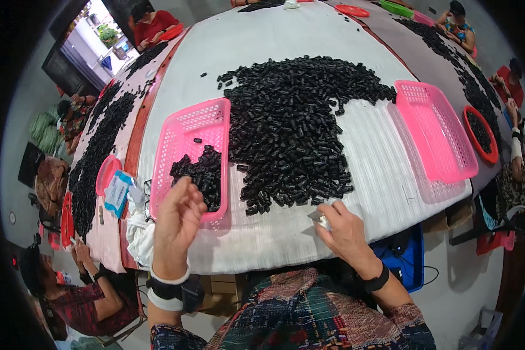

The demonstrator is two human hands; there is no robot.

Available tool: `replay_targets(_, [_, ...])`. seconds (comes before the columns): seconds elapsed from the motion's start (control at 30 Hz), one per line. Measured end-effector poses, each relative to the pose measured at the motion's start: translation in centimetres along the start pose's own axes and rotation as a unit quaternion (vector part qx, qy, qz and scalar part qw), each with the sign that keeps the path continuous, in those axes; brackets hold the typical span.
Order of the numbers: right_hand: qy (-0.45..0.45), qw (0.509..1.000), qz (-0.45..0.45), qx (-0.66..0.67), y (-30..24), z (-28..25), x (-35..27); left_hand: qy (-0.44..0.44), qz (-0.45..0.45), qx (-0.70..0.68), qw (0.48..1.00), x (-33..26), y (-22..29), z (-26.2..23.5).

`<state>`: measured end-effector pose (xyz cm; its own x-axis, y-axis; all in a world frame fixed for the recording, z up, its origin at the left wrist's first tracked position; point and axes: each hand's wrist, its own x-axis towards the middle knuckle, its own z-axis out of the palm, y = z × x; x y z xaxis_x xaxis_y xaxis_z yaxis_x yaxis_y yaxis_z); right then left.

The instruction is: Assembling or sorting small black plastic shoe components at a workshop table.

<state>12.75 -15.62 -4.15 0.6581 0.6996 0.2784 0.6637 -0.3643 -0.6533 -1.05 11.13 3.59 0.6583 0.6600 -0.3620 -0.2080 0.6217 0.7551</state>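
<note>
A large heap of small black cylindrical pieces (289,128) covers the middle of the white-covered table. My right hand (347,233) is closed at the heap's near right edge, around a small knife (317,215). Its flat grey blade points left and something whitish shows at the grip. My left hand (182,221) is raised at the near end of a pink plastic basket (189,119), its fingers loosely bent and nothing visible in them. Black pieces (201,169) lie inside that basket, partly hidden by the hand.
An unfilled pink basket (443,128) stands on the right. At the left lie a white cloth (140,239) and a blue-and-white packet (118,192). A red round tray (481,134) holds black pieces. Several people sit around the tables; a blue crate (411,262) is below the edge.
</note>
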Motion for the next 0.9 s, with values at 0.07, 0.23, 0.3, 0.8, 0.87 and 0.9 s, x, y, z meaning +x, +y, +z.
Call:
replay_targets(0.07, [0.001,0.998,0.006,-0.068,0.0,0.3,0.5,-0.064,-0.05,0.053,0.995,-1.6,-1.5,1.3])
replay_targets(0.23, [0.003,0.99,0.032,-0.136,-0.3,1.6,1.4,-0.142,-0.178,0.078,0.971,-2.6,-5.5,1.6])
replay_targets(0.3, [-0.002,0.989,-0.001,-0.15,0.1,2.1,1.4,-0.141,-0.21,0.085,0.964,-2.4,-6.9,1.2])
replay_targets(0.8, [0.004,0.996,0.004,-0.092,0.0,1.3,1.2,-0.174,-0.289,0.114,0.935,-1.3,-11.5,1.0])
replay_targets(0.87, [0.034,0.998,-0.044,-0.011,-0.3,1.3,1.1,-0.167,-0.286,0.108,0.937,-1.4,-11.7,2.1])
replay_targets(0.9, [0.007,0.998,-0.056,0.016,-1.5,0.7,1.1,-0.166,-0.296,0.108,0.935,-1.7,-11.6,2.5])
